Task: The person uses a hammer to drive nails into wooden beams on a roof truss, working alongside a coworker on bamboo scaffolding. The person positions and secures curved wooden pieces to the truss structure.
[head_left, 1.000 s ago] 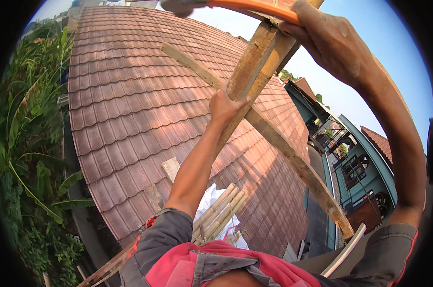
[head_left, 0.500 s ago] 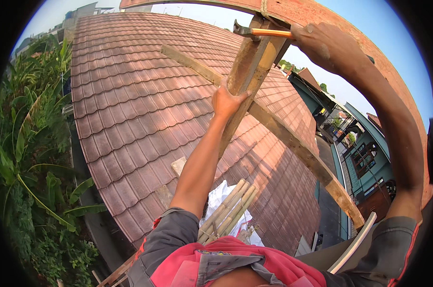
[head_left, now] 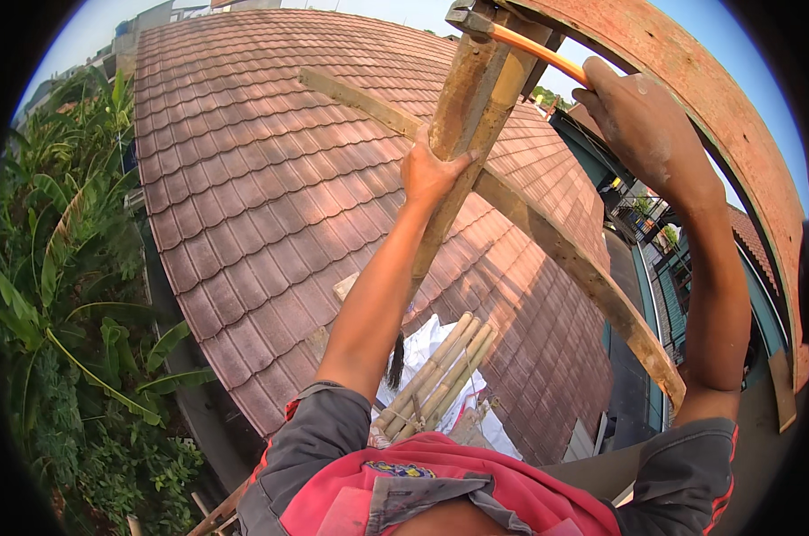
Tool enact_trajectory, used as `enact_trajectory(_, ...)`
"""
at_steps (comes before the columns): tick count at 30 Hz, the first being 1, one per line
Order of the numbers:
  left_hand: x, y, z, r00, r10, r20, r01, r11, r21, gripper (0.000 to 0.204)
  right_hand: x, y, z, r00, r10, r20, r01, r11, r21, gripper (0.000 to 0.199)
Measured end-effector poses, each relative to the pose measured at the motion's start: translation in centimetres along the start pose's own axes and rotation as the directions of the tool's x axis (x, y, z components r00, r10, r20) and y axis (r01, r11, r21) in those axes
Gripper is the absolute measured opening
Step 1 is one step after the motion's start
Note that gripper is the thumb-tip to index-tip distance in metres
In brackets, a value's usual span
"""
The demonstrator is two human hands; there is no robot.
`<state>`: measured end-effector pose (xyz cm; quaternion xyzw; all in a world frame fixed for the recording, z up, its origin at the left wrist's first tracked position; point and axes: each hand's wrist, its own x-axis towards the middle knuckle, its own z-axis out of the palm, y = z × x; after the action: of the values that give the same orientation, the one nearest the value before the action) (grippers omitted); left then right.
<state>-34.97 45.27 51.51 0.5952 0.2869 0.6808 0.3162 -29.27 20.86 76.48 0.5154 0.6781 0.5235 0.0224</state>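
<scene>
My left hand [head_left: 431, 171] is wrapped round an upright wooden post [head_left: 476, 98], thumb across its near face. My right hand [head_left: 632, 116] grips the orange handle of a hammer [head_left: 534, 46], raised at the upper right. The hammer's dark metal head lies at the top of the post, against or just in front of it; I cannot tell if they touch. A reddish painted board [head_left: 690, 67] arches over the post's top and runs down the right side. Behind the post, a long wooden beam [head_left: 583, 268] slants down to the right.
A brown tiled roof [head_left: 270, 170] spreads below. Bamboo poles [head_left: 435, 375] rest by a white sheet [head_left: 418, 344] close to my chest. Leafy plants [head_left: 74, 295] grow beyond the roof's left edge. A greenish building [head_left: 672, 295] stands down on the right.
The hammer's head has moved up and slightly right to the post's top, its handle now sloping down to my right hand. My right arm has drawn inward. The left hand keeps its grip.
</scene>
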Motion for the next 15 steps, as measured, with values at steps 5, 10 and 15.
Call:
enact_trajectory(5,-1.0,-2.3,1.7,0.997,0.016,0.078,-0.008,0.995,-0.103,0.094,-10.6,-1.8,3.1,0.905,0.264,0.333,-0.418,0.697,0.583,0.033)
enact_trajectory(10,-4.0,-4.7,-4.1,0.969,0.243,-0.036,-0.246,0.963,-0.106,0.079,-24.0,-13.1,11.2,0.627,0.266,0.732,-0.776,0.143,0.614,0.040)
enact_trajectory(15,-25.0,-12.3,-6.3,0.957,-0.289,0.031,0.290,0.946,-0.144,0.023,-39.0,-31.0,17.6,0.399,0.180,0.899,-0.878,-0.208,0.431,0.037)
